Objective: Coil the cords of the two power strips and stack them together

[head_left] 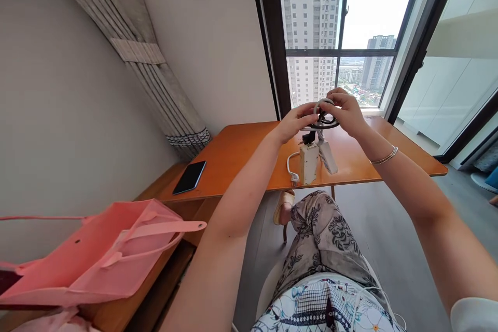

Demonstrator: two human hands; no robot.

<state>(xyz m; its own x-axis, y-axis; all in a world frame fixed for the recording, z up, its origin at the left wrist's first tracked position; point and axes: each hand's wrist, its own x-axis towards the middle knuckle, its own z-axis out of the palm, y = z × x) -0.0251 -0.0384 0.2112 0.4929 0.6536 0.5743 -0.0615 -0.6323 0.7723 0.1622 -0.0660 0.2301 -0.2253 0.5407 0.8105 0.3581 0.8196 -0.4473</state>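
Above the wooden desk, my left hand and my right hand are closed on a looped cable, with black and whitish strands between them. My left fingers pinch its left side; the right fingers grip it from the right and top. Just below stands a white power strip near the desk's front edge, with a black plug at its top. A second white block, perhaps another power strip, leans beside it. A white plug on a short cord lies to the left.
A dark phone lies at the desk's left end. In the left foreground, a pink bag sits on a lower wooden surface. A gathered curtain hangs by the left wall, and a tall window stands behind the desk.
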